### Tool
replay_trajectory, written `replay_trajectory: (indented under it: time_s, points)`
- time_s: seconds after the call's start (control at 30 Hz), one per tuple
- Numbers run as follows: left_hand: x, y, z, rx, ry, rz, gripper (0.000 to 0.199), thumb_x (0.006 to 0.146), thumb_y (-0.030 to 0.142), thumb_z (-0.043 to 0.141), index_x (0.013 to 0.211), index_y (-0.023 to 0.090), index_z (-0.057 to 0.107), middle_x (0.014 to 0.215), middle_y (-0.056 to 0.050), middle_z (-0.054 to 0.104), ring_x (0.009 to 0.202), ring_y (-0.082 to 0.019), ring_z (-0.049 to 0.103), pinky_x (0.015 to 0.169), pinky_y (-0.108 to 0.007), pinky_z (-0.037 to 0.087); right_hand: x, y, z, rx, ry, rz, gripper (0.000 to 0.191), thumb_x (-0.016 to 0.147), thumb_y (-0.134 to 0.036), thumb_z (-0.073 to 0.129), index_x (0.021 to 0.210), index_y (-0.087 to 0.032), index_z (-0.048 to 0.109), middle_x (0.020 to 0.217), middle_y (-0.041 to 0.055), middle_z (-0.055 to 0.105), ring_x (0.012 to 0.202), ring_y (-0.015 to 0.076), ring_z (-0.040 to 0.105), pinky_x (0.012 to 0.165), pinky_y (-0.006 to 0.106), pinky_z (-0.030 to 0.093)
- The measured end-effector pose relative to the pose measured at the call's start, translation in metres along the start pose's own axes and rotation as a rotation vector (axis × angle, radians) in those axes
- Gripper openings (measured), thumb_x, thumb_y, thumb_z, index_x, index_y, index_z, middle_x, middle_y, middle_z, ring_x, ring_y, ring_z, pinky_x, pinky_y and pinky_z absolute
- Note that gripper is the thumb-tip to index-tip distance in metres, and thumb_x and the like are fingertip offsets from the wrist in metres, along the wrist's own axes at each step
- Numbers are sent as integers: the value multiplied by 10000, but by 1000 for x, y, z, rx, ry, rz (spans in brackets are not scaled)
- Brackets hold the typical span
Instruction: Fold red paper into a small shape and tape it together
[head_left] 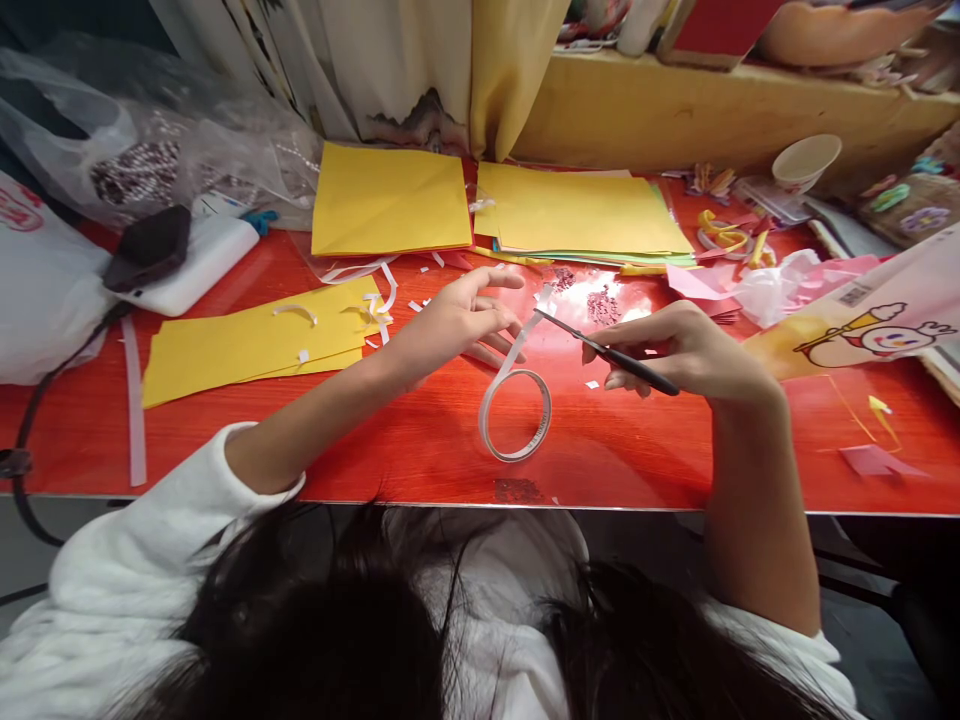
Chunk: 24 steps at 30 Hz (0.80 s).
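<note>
My right hand (686, 350) is closed around black-handled scissors (630, 368), seen nearly edge-on. Their tip points left and meets the white strip pulled up from a roll of double-sided tape (484, 425). The roll stands on its edge on the red table, with its free end rising past the scissors' tip. Left of the strip is my left hand (476, 318), fingers spread and curved; some fingertips lie behind the tape, and I see no firm grip on it. Yellow paper strips (247, 345) lie beside my left forearm, with curled white scraps on them.
Two stacks of yellow paper (390, 200) lie along the back. A phone (150, 245) rests on a white box (195, 265) at left, near plastic bags (45, 280). On the right are a paper cup (806, 163), pink scraps (701, 283) and a printed bag (877, 310).
</note>
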<state>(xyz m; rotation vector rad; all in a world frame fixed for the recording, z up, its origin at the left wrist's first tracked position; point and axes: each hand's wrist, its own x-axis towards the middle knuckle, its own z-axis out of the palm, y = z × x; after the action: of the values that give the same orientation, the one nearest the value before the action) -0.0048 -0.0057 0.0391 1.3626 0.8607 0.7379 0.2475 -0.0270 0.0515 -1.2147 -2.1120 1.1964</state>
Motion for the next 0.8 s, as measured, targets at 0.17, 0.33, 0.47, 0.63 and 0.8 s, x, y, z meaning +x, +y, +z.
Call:
replay_trajectory:
  time_s: [0.17,0.33,0.47,0.63,0.8]
  points:
    - [-1,2,3,-149,69,-96,284,779,51,531,1050,134,509,877,-62,606,773,-172,670,679,-321,577,1,-2,1,-52,20,33,277,739,-384,731,888,-150,733,601,34,664,427,86,517,368,210,408]
    - [-2,3,2,-240,32,-204,256,732,-11,555,962,101,555,1031,-108,585,853,-178,669,764,-306,561,-2,2,-1,-46,48,8,276,750,-342,723,901,-111,733,613,44,651,448,86,517,379,200,416]
    - [3,-8,-3,-226,-17,-273,241,716,-25,538,926,80,592,1078,-130,566,902,-177,636,765,-316,566,-7,4,-6,10,84,-25,282,698,-294,773,912,-113,738,573,20,602,447,72,477,365,181,401]
    - [7,-11,-5,-57,-66,-184,130,819,154,558,922,95,612,1005,-106,600,902,-158,593,718,-286,534,-9,3,-10,13,56,18,279,703,-278,769,923,-109,737,581,26,603,465,74,480,381,172,418]
    - [3,-1,1,158,-11,135,252,880,355,532,946,132,628,986,-62,638,945,-127,584,835,-245,470,-7,3,-9,24,11,21,305,709,-295,763,941,-103,726,635,41,626,461,80,491,382,186,427]
